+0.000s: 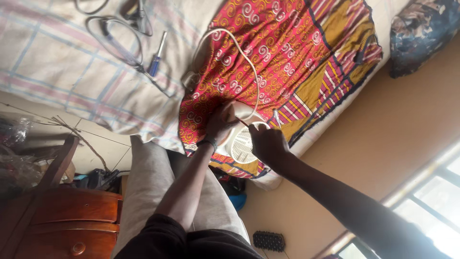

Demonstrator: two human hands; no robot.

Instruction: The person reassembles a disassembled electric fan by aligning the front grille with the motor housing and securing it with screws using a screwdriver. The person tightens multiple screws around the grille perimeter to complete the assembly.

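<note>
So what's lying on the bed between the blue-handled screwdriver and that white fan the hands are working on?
In the head view, between the blue-handled screwdriver and the white fan lies the red patterned cloth, with the fan's white cord looping over it.

The small white fan held between the two hands is made of smooth plastic with a light shine, and its white cord looks like smooth rubbery plastic. Soft, matt cloth is seen under it: a bright red and yellow printed cloth and a pale checked sheet. The screwdriver has a glossy blue plastic handle and a metal shaft, and the brown drawers are shiny polished wood.
</note>
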